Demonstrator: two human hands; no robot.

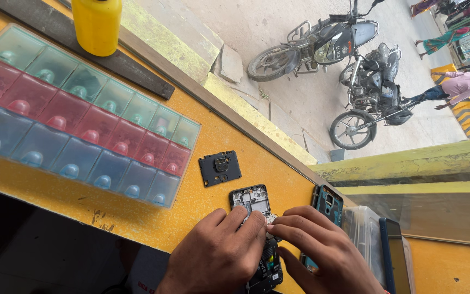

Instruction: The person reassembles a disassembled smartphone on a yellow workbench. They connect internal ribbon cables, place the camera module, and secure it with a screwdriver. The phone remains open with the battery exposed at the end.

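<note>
An opened phone (252,200) with its circuit board bare lies on the yellow counter (213,141). My left hand (218,256) rests over the phone's middle, fingers pressed down on it. My right hand (322,247) meets it from the right, fingertips pinched at a spot on the board near the left fingertips; whatever they pinch is too small to see. A small black inner cover plate (220,168) lies just beyond the phone. A blue back shell (328,202) with a camera cutout sits partly under my right hand.
A compartment tray (77,117) with green, red and blue lidded cells fills the left counter. A yellow bottle (97,24) stands on a dark strip (82,46). Another phone (395,261) lies on a clear box at right. Motorcycles (349,60) and people are on the street beyond.
</note>
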